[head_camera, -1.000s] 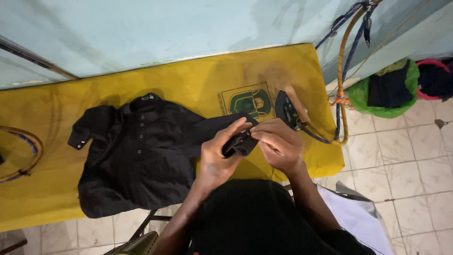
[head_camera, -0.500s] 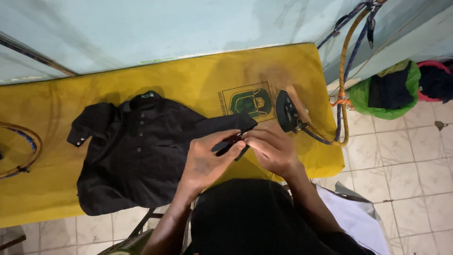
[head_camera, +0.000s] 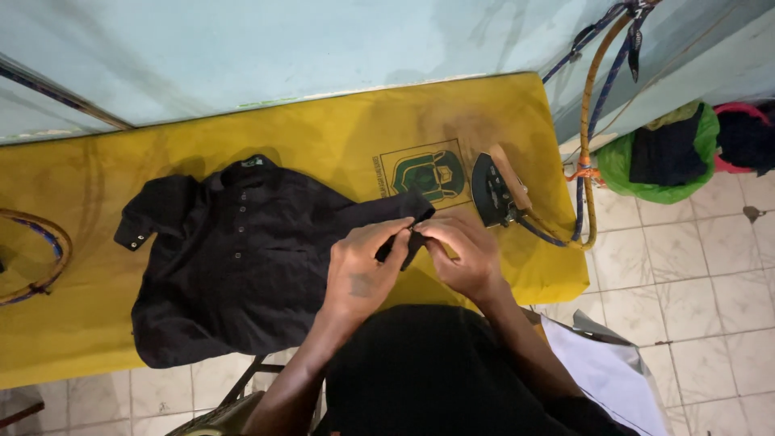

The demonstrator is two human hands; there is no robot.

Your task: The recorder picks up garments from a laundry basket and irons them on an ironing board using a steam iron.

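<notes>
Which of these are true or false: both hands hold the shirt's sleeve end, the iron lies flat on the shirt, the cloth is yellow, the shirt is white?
1. Both hands, the left hand and the right hand, pinch the sleeve end of the shirt. True.
2. The iron lies flat on the shirt. False: it stands tipped up on the cloth, to the right of the shirt.
3. The cloth over the table is yellow. True.
4. The shirt is white. False: it is black, with buttons down the front.
</notes>
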